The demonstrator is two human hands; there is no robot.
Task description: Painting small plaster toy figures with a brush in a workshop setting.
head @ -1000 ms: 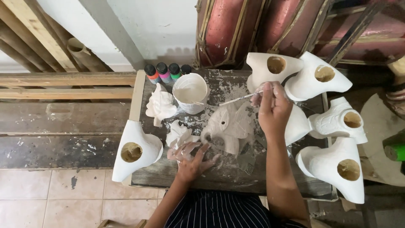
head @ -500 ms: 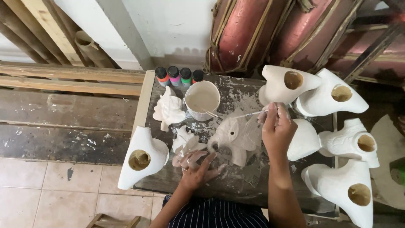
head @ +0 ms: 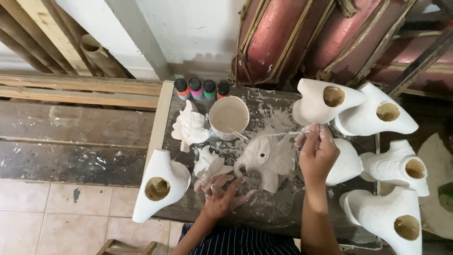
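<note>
Plaster figures crowd a paint-splashed worktable [head: 264, 212] in the head view. The right hand [head: 318, 153] pinches a thin brush [head: 278, 134] between thumb and fingertips, its tip reaching toward the white paint cup [head: 229, 115]. The left hand [head: 222, 193] lies with fingers spread and paint-smeared, pressing the table and touching the front edge of the elephant figure [head: 266, 158], which stands mid-table between the two hands.

By the look of it, the elephant already carries a full white coat, so the priming of this piece seems well advanced; no colour shows on it yet. Four small paint bottles [head: 201, 88] stand capped in a row at the table's far edge, apparently untouched. Two smaller white figures [head: 190, 126] lie left of the cup, and hollow white casts [head: 158, 184] sit at both sides of the table; whether those are painted or bare plaster I cannot tell.
</note>
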